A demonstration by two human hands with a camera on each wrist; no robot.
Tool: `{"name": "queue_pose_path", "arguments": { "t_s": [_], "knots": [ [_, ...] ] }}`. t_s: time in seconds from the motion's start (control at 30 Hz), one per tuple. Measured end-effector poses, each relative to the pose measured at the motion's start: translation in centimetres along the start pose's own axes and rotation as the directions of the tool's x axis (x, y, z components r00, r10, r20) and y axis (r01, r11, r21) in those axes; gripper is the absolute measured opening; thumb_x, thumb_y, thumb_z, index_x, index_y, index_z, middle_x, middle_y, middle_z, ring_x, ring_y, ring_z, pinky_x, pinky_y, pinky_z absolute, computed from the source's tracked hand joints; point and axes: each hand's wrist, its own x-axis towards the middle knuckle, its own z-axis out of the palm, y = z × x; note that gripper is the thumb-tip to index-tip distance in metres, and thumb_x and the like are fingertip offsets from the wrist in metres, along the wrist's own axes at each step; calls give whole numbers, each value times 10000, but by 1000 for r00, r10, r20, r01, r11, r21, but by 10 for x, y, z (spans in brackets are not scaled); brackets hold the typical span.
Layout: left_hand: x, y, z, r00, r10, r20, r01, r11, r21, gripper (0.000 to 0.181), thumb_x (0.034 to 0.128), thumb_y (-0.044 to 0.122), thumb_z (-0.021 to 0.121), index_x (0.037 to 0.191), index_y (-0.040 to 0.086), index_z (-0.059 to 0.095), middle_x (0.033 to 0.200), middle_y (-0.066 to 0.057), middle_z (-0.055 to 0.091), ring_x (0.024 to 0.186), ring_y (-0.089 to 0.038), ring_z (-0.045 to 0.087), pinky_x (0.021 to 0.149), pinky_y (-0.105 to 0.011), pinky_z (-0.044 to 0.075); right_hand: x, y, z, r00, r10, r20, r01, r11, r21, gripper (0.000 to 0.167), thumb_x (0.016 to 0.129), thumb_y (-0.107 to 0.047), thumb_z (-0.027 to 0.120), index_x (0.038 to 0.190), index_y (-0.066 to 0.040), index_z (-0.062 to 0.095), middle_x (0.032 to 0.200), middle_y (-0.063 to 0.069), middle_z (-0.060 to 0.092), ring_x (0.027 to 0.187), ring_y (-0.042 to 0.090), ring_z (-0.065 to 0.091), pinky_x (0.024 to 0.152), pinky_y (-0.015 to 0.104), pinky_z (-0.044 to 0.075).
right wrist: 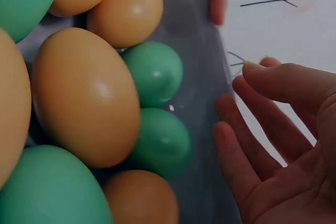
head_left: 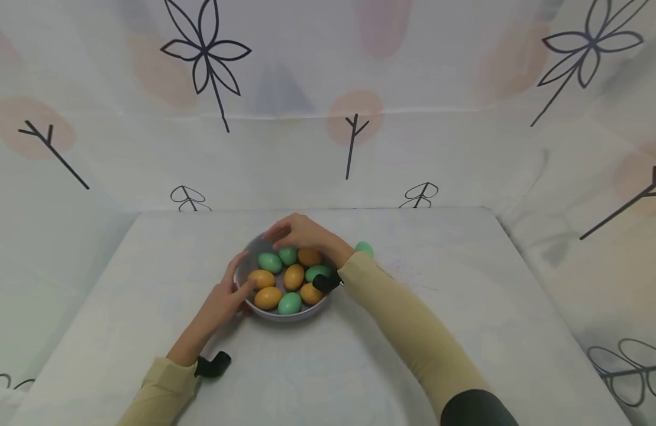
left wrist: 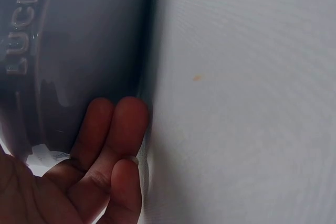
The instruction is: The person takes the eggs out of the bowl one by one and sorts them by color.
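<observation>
1. Bowl (head_left: 285, 318): round, grey with a purplish cast, glossy; raised lettering on outer wall, apparently LUCKY, cut off at the edge of the left wrist view. Standing upright on white tabletop (head_left: 306, 378), slightly left of centre in the head view.
2. Contents, first lot: orange eggs (head_left: 294, 277), five visible; smooth, faintly shiny, one at the far side deeper and browner in tone.
3. Contents, second lot: green eggs (head_left: 290, 303), four visible; mint-coloured, smooth, mixed among the orange. All nine lying inside the bowl, close together, mostly toward the near and right sides.
4. Outside the bowl: one rounded green piece (head_left: 364, 247), on tabletop to the right, partly hidden behind tan sleeve (head_left: 413, 322).
5. Left hand (head_left: 225, 297): gripping the bowl at its left side; thumb over the rim beside the leftmost orange egg, fingers (left wrist: 128, 124) against the outer wall, low down near tabletop.
6. Right hand (head_left: 301, 232): above the bowl's far rim, fingers loosely bent, holding nothing; two green eggs nearest, apart from the fingertips. Contact with rim: impossible to tell.
</observation>
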Motion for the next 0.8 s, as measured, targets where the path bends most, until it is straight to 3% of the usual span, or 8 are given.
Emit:
{"name": "queue_pose_path", "arguments": {
  "t_s": [0.17,0.4,0.8],
  "knots": [
    [1,-1,1,1000,0,1,0,1000,-1,714,1005,544,499,1581,352,123,746,-120,576,664,-253,549,639,-363,420,7,2,11,996,77,39,-75,996,-55,354,885,-52,720,1226,-143,720,1286,-29,644,1175,125,554,981,287,429],
    [0,-2,0,1000,6,-8,-6,1000,15,705,1007,533,500,1580,347,132,734,-116,550,648,-249,527,613,-359,409,9,5,20,978,205,42,-199,974,-112,426,833,-82,797,1208,-270,731,1383,-24,544,1221,158,484,1026,365,396],
    [1,-4,1,1000,13,-11,-12,1000,6,697,1010,531,494,1579,358,131,727,-112,579,653,-251,548,623,-362,428,14,14,24,977,195,92,-168,957,-237,555,800,-83,836,1293,-284,678,1438,-9,516,1221,150,503,1016,326,413]
  ]
}}
